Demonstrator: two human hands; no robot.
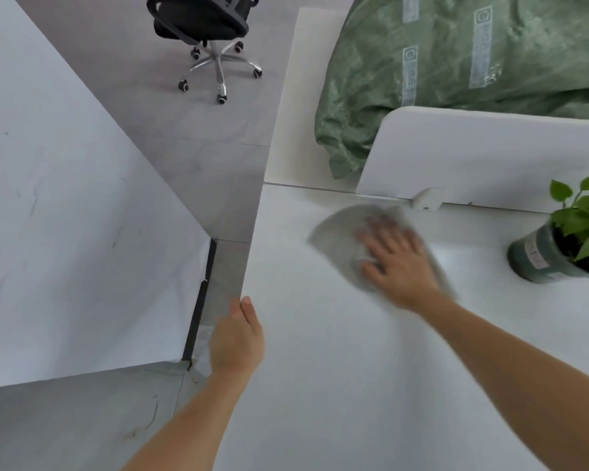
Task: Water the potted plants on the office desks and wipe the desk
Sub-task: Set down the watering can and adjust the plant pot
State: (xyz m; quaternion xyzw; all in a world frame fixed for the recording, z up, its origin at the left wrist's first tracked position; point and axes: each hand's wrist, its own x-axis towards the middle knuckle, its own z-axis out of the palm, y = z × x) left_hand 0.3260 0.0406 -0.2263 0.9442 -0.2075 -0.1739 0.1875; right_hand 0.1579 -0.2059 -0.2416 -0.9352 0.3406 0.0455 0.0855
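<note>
A white desk [320, 385] fills the lower right half of the frame, its left edge running from the bottom centre up toward the middle. A second white surface [65, 232], scuffed with faint marks, takes up the left side. Grey tiled floor [201, 137] shows between the two. In the upper right a large green woven sack [456, 56] with pale printed labels lies on a further desk. Below it, a white divider panel [490, 158] with a rounded corner stands along the back edge of the near desk. A black office chair [201, 25] on a chrome wheeled base stands on the floor at the top centre.

At the right edge of the frame, a potted plant [538, 253] with bright green leaves sits in a grey-green pot on the desk, near the divider.

A grey cloth [337, 239] lies flat on the desk right of centre, just below the divider and well apart from the pot. The right hand [398, 263] presses down on it, palm flat and fingers spread apart; hand and cloth are both blurred.

The left hand [237, 338] is at the desk's left edge, lower centre. Its thumb lies straight along the top of the edge. Its fingers are hidden, so I cannot tell whether they curl under the desk.
</note>
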